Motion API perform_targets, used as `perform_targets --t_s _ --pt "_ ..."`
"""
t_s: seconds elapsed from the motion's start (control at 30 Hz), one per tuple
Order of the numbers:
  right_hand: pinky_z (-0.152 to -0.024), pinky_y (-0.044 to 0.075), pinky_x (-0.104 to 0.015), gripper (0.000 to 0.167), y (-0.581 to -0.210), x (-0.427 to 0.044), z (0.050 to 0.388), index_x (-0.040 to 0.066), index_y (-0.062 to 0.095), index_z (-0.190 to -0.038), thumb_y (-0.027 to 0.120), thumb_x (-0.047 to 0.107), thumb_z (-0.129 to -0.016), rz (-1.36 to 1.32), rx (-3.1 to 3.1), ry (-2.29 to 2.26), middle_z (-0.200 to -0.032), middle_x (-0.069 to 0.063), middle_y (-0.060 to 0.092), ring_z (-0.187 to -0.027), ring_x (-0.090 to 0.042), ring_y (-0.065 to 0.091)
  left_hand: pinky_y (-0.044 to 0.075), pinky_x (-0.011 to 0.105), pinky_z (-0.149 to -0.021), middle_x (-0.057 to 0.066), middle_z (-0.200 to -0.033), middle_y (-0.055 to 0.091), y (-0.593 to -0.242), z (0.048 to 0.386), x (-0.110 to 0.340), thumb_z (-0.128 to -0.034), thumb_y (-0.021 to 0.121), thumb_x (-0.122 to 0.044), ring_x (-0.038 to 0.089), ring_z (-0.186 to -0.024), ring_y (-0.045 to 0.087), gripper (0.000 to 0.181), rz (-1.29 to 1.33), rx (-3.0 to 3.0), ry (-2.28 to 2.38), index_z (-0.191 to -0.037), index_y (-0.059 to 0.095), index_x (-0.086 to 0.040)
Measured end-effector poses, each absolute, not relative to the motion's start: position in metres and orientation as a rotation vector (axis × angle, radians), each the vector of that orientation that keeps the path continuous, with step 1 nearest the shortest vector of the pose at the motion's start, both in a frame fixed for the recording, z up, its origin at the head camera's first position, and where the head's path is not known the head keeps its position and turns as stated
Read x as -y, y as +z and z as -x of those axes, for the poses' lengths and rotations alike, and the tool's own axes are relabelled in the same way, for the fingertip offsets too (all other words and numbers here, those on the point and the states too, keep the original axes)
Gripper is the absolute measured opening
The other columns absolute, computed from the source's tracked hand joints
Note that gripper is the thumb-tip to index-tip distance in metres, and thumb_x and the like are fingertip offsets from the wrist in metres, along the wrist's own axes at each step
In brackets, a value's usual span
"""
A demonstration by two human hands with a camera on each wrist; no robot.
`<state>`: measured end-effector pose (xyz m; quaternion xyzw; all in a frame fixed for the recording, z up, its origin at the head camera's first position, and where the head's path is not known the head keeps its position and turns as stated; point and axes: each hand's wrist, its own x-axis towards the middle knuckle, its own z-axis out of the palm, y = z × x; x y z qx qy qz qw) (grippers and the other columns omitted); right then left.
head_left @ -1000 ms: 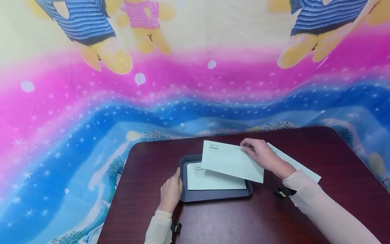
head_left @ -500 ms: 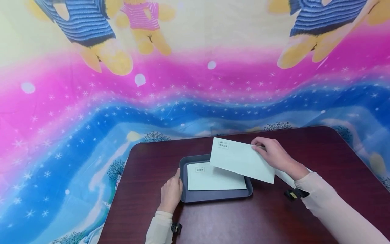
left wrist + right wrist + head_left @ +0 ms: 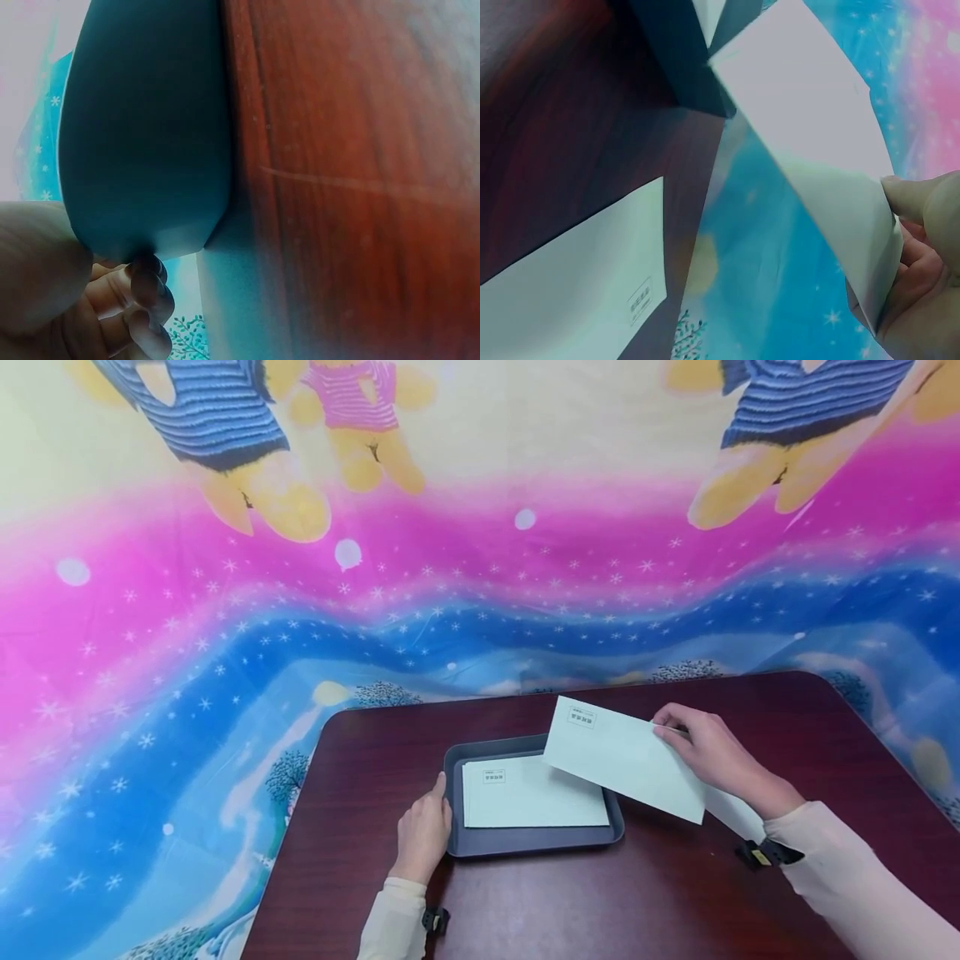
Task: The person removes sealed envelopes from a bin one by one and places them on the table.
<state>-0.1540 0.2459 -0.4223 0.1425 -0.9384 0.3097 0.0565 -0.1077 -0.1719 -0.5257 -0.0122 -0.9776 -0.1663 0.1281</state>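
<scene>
My right hand pinches a pale envelope by its far edge, between thumb and fingers. The held envelope is tilted in the air over the right end of a dark grey tray. In the right wrist view, the held envelope bends slightly near the fingers. Inside the tray lie several stacked pale envelopes, the top one with a small printed box. My left hand grips the tray's left side. In the left wrist view, thumb and curled fingers meet the tray wall.
Another pale envelope lies on the dark red-brown table, right of the tray and partly hidden by the right hand and held envelope. Behind the table hangs a colourful printed cloth.
My right hand has moved to the right with the envelope, uncovering more of the stack in the tray. The left hand and tray stay in place.
</scene>
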Motion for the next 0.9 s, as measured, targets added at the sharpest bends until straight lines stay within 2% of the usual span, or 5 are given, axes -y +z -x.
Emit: perform_targets --t_s 0.17,0.4,0.73,0.8,0.9 --pt "-0.069 0.047 -0.029 0.006 -0.427 -0.259 0.150 0.010 0.066 -0.105 0.063 0.009 -0.099 -0.395 2.834 0.899 -0.092 -0.006 0.072 -0.084 -0.020 0.062 0.026 0.027 -0.040 0.006 -0.060 0.057 -0.525 0.108 0.172 -0.0971 0.064 -0.010 0.011 -0.040 0.031 0.046 0.042 2.850 -0.478 -0.143 0.058 -0.006" --pt "-0.068 0.045 -0.029 0.006 -0.428 -0.274 0.145 0.010 0.067 -0.103 0.063 0.012 -0.100 -0.355 2.832 0.905 -0.090 -0.005 0.071 -0.083 -0.018 0.061 0.027 0.027 -0.040 0.007 -0.061 0.059 -0.524 0.108 0.172 -0.0968 0.064 -0.009 0.010 -0.040 0.031 0.046 0.044 2.847 -0.488 -0.143 0.058 -0.006" --pt "-0.067 0.045 -0.025 0.008 -0.440 -0.296 0.140 0.008 0.067 -0.102 0.062 0.014 -0.101 -0.295 2.838 0.888 -0.090 -0.007 0.071 -0.090 -0.029 0.066 0.025 0.026 -0.041 0.004 -0.057 0.053 -0.525 0.109 0.173 -0.0976 0.063 -0.010 0.010 -0.040 0.029 0.047 0.047 2.857 -0.487 -0.144 0.057 -0.007" --pt "-0.066 0.045 -0.025 0.009 -0.443 -0.301 0.137 0.008 0.067 -0.103 0.062 0.015 -0.101 -0.277 2.849 0.883 -0.091 -0.008 0.071 -0.088 -0.027 0.065 0.025 0.026 -0.041 0.004 -0.058 0.053 -0.525 0.108 0.173 -0.0976 0.063 -0.010 0.011 -0.040 0.029 0.047 0.047 2.857 -0.487 -0.144 0.057 -0.007" --pt "-0.064 0.044 -0.025 0.011 -0.447 -0.307 0.133 0.007 0.067 -0.104 0.062 0.017 -0.101 -0.249 2.865 0.879 -0.089 -0.007 0.070 -0.083 -0.015 0.061 0.025 0.026 -0.041 0.004 -0.058 0.053 -0.525 0.108 0.173 -0.0976 0.063 -0.010 0.011 -0.040 0.029 0.046 0.050 2.856 -0.488 -0.144 0.058 -0.007"
